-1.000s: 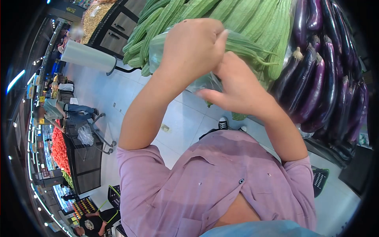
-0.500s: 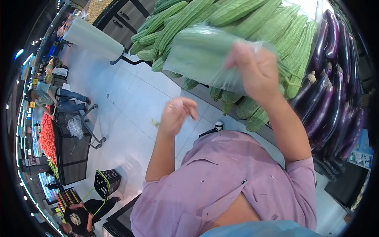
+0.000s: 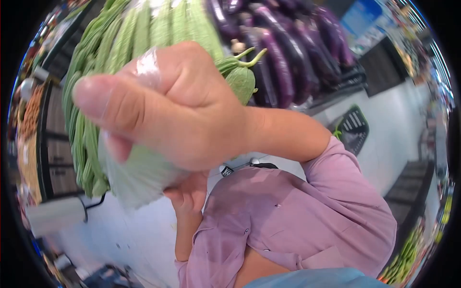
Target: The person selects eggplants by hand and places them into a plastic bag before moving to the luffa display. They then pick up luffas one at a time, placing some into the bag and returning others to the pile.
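Very close to the camera, my right hand is closed on a clear plastic produce bag. Part of the film lies over its knuckles, and the rest hangs below the fingers. Lower down, my left hand is at the side of the bag, its fingers mostly hidden behind the right hand and the plastic. Behind the right hand lies a pile of long ridged green gourds. Glossy purple eggplants lie beside them, beyond my right wrist.
A roll of plastic bags is mounted at the stand's left corner. A black shopping basket rests on the floor to the right. Dark wooden display stands flank the pale tiled floor.
My right hand has come up close to the camera with the bag. My left hand has moved to the bag's side. The view has turned, showing the eggplants nearer the middle.
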Tool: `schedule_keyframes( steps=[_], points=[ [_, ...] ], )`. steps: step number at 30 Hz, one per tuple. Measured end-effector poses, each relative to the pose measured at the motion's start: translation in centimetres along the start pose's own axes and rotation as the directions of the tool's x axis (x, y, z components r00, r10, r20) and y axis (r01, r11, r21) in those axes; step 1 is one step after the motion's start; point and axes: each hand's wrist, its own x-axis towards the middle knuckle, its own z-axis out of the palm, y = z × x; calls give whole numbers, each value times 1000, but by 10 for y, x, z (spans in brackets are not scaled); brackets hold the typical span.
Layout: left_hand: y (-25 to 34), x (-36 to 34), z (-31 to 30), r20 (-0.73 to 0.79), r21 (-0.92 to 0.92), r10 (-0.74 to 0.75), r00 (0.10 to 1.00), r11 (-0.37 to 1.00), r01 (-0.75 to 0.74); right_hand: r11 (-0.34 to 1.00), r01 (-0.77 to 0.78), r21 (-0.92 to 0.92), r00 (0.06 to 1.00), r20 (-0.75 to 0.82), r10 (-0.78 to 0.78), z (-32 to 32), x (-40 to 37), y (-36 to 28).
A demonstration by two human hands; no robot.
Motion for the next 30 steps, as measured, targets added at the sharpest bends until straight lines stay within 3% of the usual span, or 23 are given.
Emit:
schedule_keyframes(
  steps=[1, 3, 4, 8, 11, 13, 14, 16, 17, 18, 19, 20, 22, 24, 25, 27, 29, 30],
  points=[
    [-7, -1, 3, 43, 0, -36, 998, 999, 36, 999, 14, -43, 999, -33, -16, -8, -8, -11],
    [-15, -1, 10, 5, 10, 80, 997, 997, -80, 986, 160, 48, 986, -42, -158, -21, -21, -33],
    [-22, -1, 12, 41, 6, 55, 998, 998, -55, 979, 196, 63, 980, -49, -193, -28, -32, -46],
    [-39, -4, 17, 252, 146, -216, 943, 972, 184, 965, 252, -74, 929, -262, -262, -60, -93, -119],
    [-64, -15, 28, 398, 206, -341, 852, 938, 279, 943, 253, -215, 803, -497, -329, -74, -156, -178],
    [-94, -24, 12, 529, 428, -382, 757, 891, 151, 933, 213, -289, 663, -659, -355, -74, -205, -216],
    [-112, -23, 3, 537, 434, -402, 742, 885, 165, 932, 180, -313, 579, -733, -358, -73, -229, -233],
    [-143, -24, 5, 515, 704, -661, 546, 690, 172, 921, 72, -383, 474, -799, -369, -74, -273, -258],
    [-154, -30, 19, 514, 710, -674, 530, 681, 178, 853, 15, -521, 546, -710, -444, -79, -297, -270],
    [-161, -37, 57, 470, 747, -766, 439, 610, 266, 761, -33, -648, 622, -609, -491, -83, -324, -278],
    [-171, -44, 82, 422, 777, -841, 339, 528, 344, 757, -45, -652, 614, -616, -494, -84, -350, -287],
    [-183, -51, 87, 418, 780, -848, 325, 519, 351, 704, -149, -694, 639, -611, -467, -83, -376, -293],
    [-202, -64, 88, 349, 935, -822, 449, 336, -112, 639, -269, -720, 647, -627, -434, -75, -423, -300],
    [-216, -73, 88, 275, 961, -835, 477, 221, -168, 590, -589, -552, 358, -833, -422, -63, -464, -301],
    [-225, -76, 82, 244, 970, -834, 495, 211, -123, 592, -592, -547, 345, -836, -427, -65, -486, -301],
    [-237, -81, 70, 201, 979, -841, 502, 185, -82, 571, -691, -443, 90, -837, -540, -69, -536, -298],
    [-249, -80, 61, 150, 981, -854, 498, 191, 32, 538, -758, -369, 23, -839, -543, -68, -584, -299],
    [-257, -74, 58, 114, 991, -878, 465, 136, 14, 494, -816, -299, -26, -836, -549, -67, -602, -302]
  ],
)
